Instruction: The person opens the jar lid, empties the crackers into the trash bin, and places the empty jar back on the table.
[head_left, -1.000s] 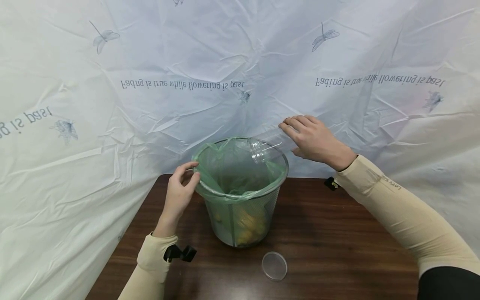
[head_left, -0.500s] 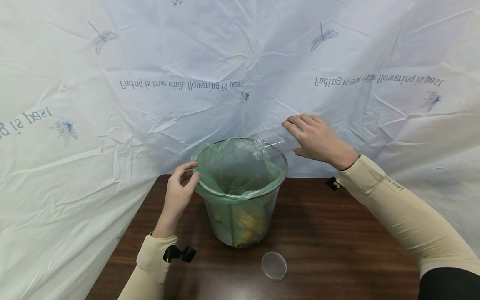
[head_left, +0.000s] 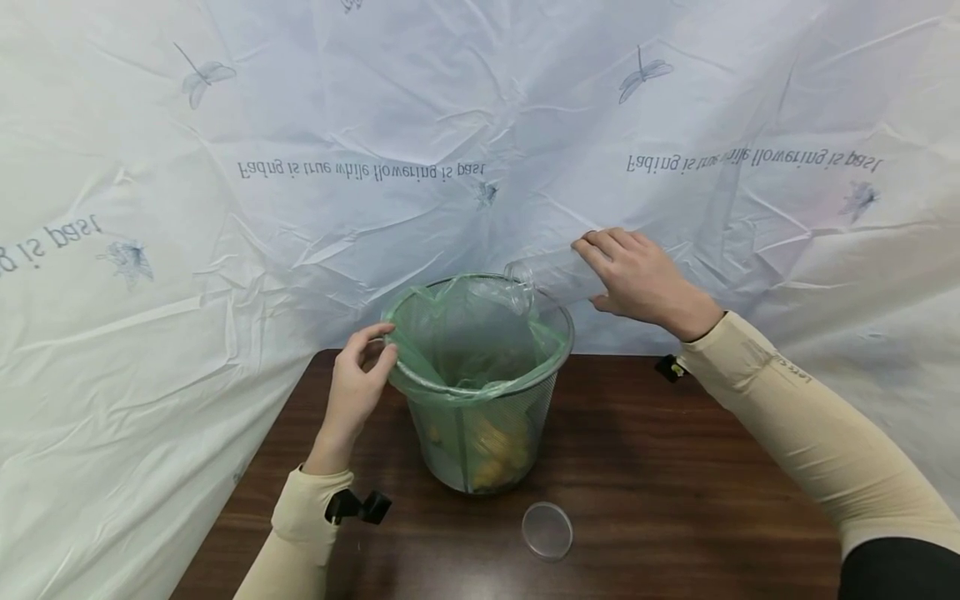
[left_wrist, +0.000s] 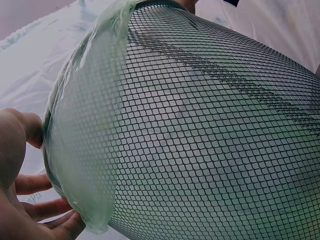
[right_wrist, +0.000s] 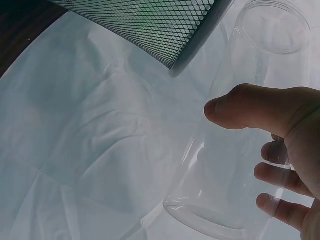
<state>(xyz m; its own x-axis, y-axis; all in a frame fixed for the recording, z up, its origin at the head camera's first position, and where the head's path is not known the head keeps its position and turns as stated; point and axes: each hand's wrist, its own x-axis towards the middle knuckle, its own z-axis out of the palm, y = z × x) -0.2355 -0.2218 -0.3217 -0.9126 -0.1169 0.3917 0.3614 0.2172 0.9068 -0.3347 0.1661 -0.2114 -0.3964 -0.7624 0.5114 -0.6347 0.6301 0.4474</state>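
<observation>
My left hand [head_left: 354,379] grips the left rim of a wire mesh wastebasket [head_left: 517,408] lined with a green plastic bag [head_left: 427,375]. In the left wrist view, its fingers and thumb close on the rim where the bag [left_wrist: 87,150] folds over. My right hand [head_left: 637,279] holds a clear plastic jar [head_left: 555,273] round its body. The jar lies tilted almost level, its uncapped mouth over the basket's back right rim. Seen from the right wrist, the jar [right_wrist: 220,175] is see-through with nothing visible inside. Yellowish things [head_left: 498,450] show through the mesh at the basket's bottom.
A round clear lid [head_left: 547,531] lies on the dark wooden table [head_left: 675,483], in front of the basket. A white printed sheet [head_left: 360,108] hangs behind the table and along its left side.
My right hand has drawn the jar slightly to the right, and the jar's mouth has risen a little over the rim. The left hand keeps its hold on the basket.
</observation>
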